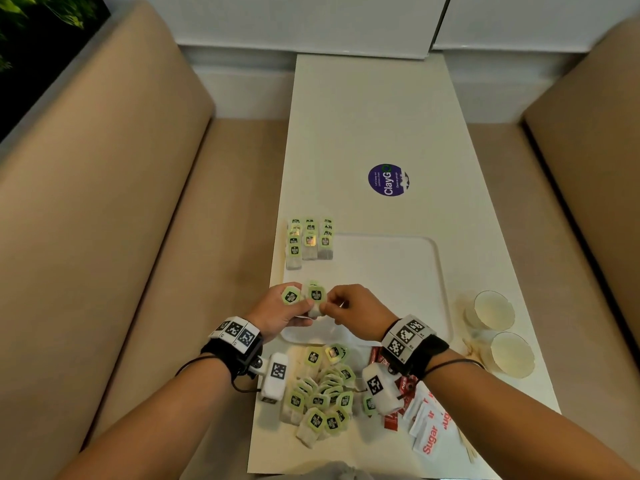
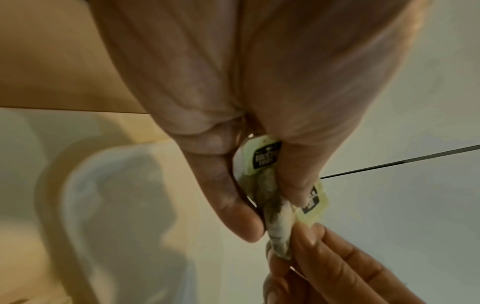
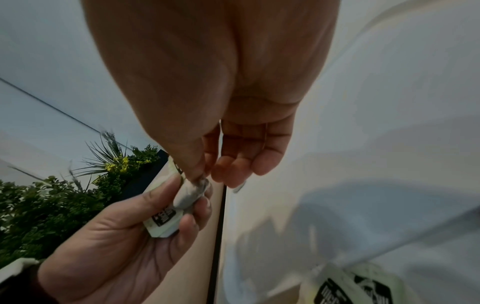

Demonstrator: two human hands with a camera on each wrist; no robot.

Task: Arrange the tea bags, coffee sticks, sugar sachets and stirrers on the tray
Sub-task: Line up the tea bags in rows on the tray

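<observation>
Above the near left part of the white tray, my left hand holds a small bunch of green-tagged tea bags. My right hand pinches the pouch end of one of them. The same bunch shows in the right wrist view, gripped by my left fingers. Three neat rows of tea bags lie at the tray's far left corner. A loose heap of tea bags lies on the table in front of the tray. Red coffee sticks and white sugar sachets lie to its right, partly under my right wrist.
Two paper cups stand on the table right of the tray. A round purple sticker sits further back. Beige bench seats flank the narrow table on both sides.
</observation>
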